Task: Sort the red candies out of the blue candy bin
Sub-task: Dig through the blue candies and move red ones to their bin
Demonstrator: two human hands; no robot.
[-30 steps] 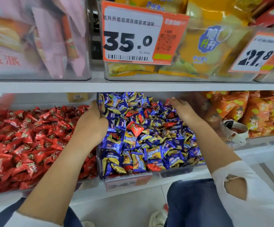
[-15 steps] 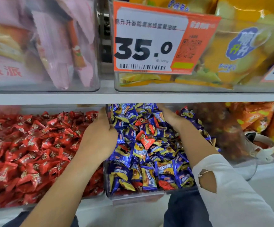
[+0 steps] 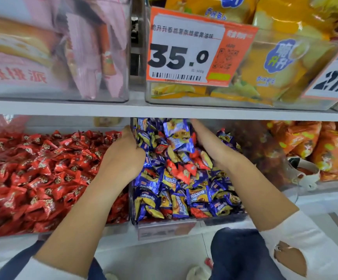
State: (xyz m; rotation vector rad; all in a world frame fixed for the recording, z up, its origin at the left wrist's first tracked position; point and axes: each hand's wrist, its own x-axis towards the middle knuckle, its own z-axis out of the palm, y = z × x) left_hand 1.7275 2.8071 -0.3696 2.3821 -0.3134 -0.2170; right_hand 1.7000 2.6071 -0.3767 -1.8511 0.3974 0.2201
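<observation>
Both hands are working in the blue candy bin [image 3: 188, 221], the middle bin of the lower shelf. The left hand [image 3: 123, 156] presses against the left side of the heap, fingers buried among wrappers; whether it holds anything cannot be told. The right hand [image 3: 206, 146] reaches into the far right of the heap, its fingertips hidden, so its grip likewise cannot be told. Red candies [image 3: 181, 170] lie mixed among the blue candies [image 3: 198, 196], a cluster at the centre between the hands and a few more at the near edge. The red candy bin [image 3: 42, 178] stands just beside, to the left. Assessment: the pieces appear light, small and individually wrapped in glossy film, likely slippery and prone to shifting; a fingertip pinch on a crimped wrapper end should secure one best.
</observation>
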